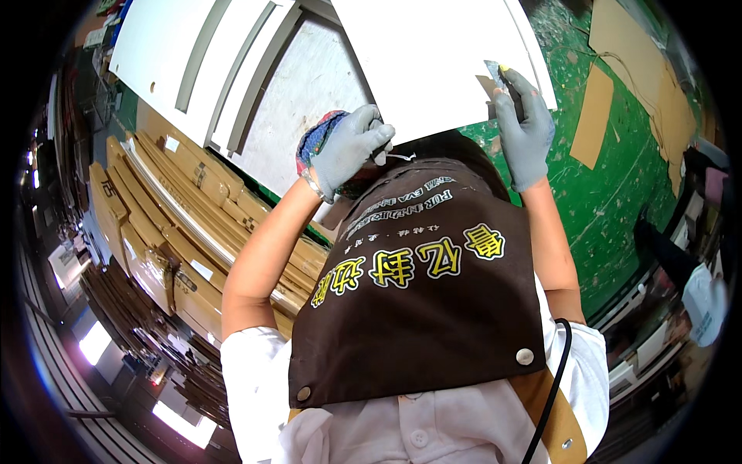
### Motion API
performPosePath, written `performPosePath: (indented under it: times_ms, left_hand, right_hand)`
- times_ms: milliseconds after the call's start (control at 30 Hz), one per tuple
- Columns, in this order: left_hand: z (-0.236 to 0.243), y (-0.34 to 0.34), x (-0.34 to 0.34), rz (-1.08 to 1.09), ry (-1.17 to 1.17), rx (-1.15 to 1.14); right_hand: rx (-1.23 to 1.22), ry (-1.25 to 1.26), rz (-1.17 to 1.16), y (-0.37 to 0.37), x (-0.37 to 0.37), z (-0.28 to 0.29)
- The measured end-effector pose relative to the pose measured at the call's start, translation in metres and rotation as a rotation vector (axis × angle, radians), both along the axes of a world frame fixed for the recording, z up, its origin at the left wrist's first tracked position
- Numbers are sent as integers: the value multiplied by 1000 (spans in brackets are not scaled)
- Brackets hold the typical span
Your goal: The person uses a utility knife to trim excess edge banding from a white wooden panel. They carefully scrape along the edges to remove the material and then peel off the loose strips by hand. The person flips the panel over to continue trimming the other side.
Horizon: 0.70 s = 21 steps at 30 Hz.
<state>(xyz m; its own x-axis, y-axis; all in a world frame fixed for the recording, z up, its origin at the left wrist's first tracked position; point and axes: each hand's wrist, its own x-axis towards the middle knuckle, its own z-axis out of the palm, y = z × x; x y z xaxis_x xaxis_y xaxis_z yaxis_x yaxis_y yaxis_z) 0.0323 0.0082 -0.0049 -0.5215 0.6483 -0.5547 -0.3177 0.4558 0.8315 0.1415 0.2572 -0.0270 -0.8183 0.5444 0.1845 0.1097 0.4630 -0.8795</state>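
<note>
White panel, the big piece: lay from 12 to 1 o'clock, smooth, bright, plain-faced, straight-edged, its near corner toward the wearer's right hand. Second white panel at 11 o'clock, crossed by grey strips. Long brown cardboard cartons stacked at 9 o'clock, pale labels on some; contents hidden. Left hand, grey-gloved, just short of 12 o'clock: fingers curled inward; could not tell what they gripped. Red-and-blue cloth bunched just beside it. Right hand, grey-gloved, at 2 o'clock: fingers pinched a thin, pointed grey blade at 1 o'clock, above the white panel; contact with the surface unclear.
</note>
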Motion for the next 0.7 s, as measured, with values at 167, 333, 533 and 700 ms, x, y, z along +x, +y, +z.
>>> performPosePath:
  times_ms: [167,333,533,700]
  left_hand:
    - [-14,-14,-2,-7,-99,116]
    - [-8,-18,23,215,-182,85]
    - [-24,-13,42,326,-236,202]
    - [-28,-13,48,342,-186,255]
  right_hand:
    - [163,-62,374,-24,6,26]
    - [237,-157,534,-43,7,29]
    - [373,-304,655,-39,-2,39]
    - [371,-314,733,-34,-13,46]
